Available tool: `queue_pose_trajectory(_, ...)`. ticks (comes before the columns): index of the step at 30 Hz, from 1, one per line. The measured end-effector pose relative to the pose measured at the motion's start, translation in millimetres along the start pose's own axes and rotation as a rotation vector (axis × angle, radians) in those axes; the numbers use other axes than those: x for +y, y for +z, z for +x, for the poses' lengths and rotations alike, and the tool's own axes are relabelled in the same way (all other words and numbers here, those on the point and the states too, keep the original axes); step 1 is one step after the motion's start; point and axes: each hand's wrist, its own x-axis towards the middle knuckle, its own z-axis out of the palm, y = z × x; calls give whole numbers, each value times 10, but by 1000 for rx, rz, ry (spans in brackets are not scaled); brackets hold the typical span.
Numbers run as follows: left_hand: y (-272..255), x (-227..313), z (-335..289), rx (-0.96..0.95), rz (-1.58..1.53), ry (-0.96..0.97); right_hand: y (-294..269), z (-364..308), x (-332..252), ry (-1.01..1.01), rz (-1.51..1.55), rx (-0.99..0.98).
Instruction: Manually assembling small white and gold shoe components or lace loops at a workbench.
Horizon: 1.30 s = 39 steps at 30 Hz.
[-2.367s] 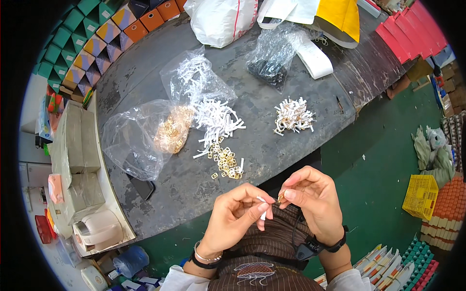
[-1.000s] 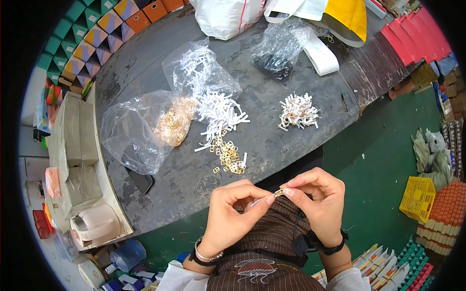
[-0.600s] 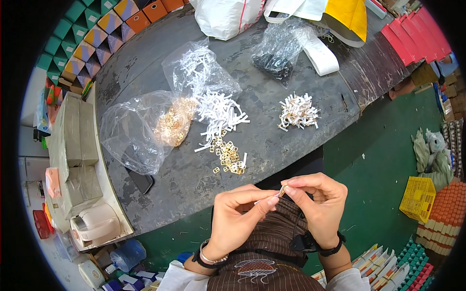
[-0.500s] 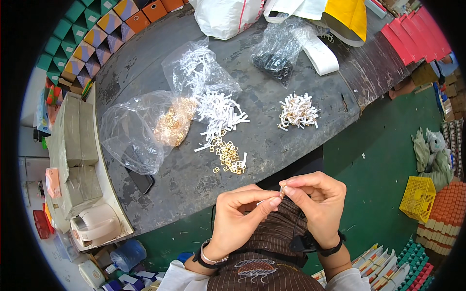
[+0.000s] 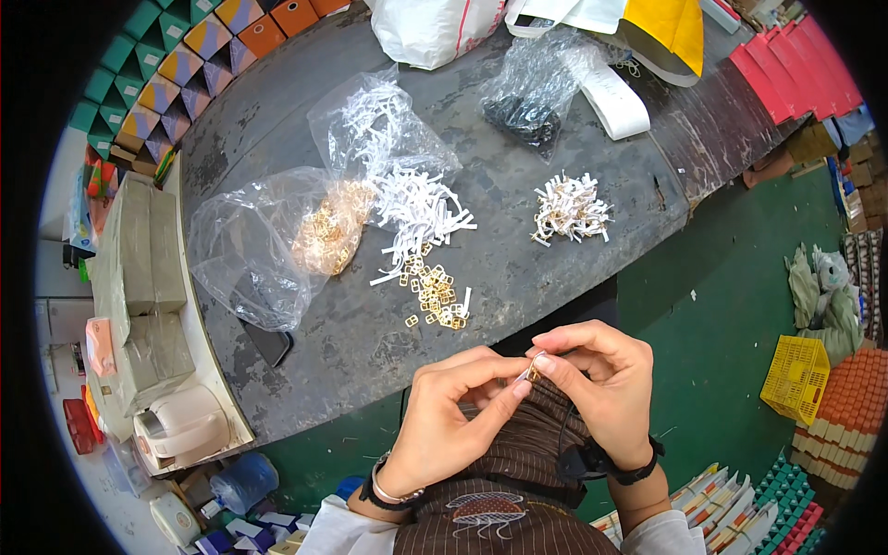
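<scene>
Head view shows left hand (image 5: 449, 407) and right hand (image 5: 603, 384), grip clamped on gold buckle (image 5: 534, 374), just outside the table edge (image 5: 544, 303)

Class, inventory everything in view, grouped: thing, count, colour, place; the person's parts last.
Table: one, dark grey, centre
Held buckle: one, gold, lower centre
Loose buckles: many, gold, table front
Strips: many, white, behind loose buckles
Mixed pile: one, white and gold, table right
Clear bags: three, transparent, on table
Phone: one, dark, table left
Plump bag: one, white, far side
Boxes: many, multicoloured, upper left
Appliance: one, cream, lower left
Crate: one, yellow, right side
Left hand, right hand: two, bare, lower centre
</scene>
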Motion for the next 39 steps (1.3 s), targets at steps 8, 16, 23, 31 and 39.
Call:
queue_pose_trajectory(8,-103,-31,9,-43,-372,-109,-28,29,23,14,71,35)
queue_pose_trajectory(16,-130,-112,91,-124,-170,261,-57,75,-27,160,353,-103)
queue_pose_trajectory(23,-97,-125,111,-58,-292,214,-95,99,-58,259,470,-170)
queue_pose_trajectory(31,-89,-158,110,-36,-410,90,-51,63,-103,204,361,-140)
queue_pose_trajectory(39,-94,-167,130,-75,-421,146,-44,47,-58,142,351,-142)
